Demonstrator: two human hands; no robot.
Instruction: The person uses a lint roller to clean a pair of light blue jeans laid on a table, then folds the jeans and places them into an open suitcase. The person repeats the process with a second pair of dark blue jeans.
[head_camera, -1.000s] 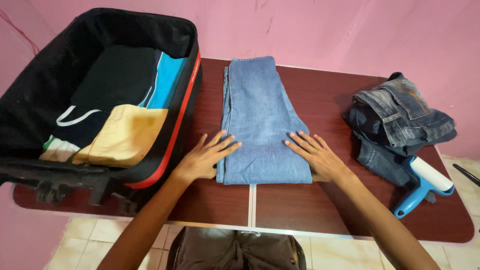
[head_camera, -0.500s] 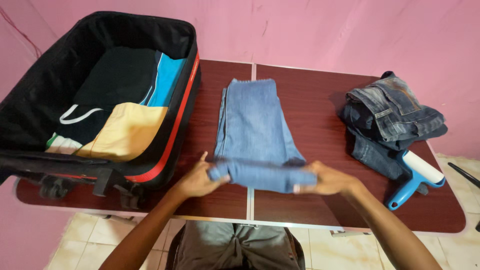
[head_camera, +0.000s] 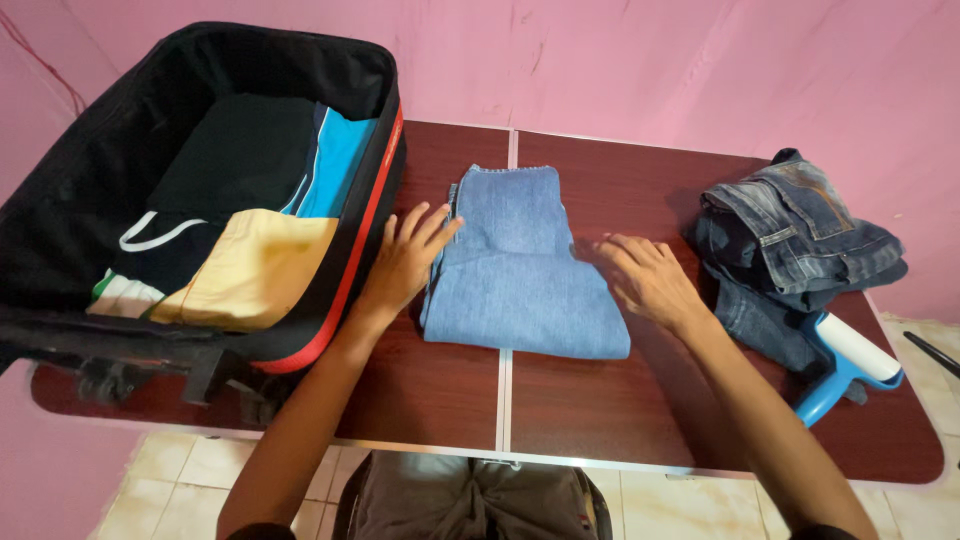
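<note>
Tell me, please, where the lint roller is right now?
In the head view, the lint roller lies at the table's right end, just in front of the pile of dark jeans.

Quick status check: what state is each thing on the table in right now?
Suitcase: open, holding folded clothes.
Light blue jeans: folded, flat on the table.
Dark jeans: heaped, not neatly folded.
Lint roller: lying beside the dark jeans.
Left hand: open, at the jeans' left edge.
Right hand: fingers on the jeans' right edge.

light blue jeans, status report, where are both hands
Left hand flat at left edge of the folded light blue jeans. Right hand at their right edge, open. Nothing on top of them.
</note>
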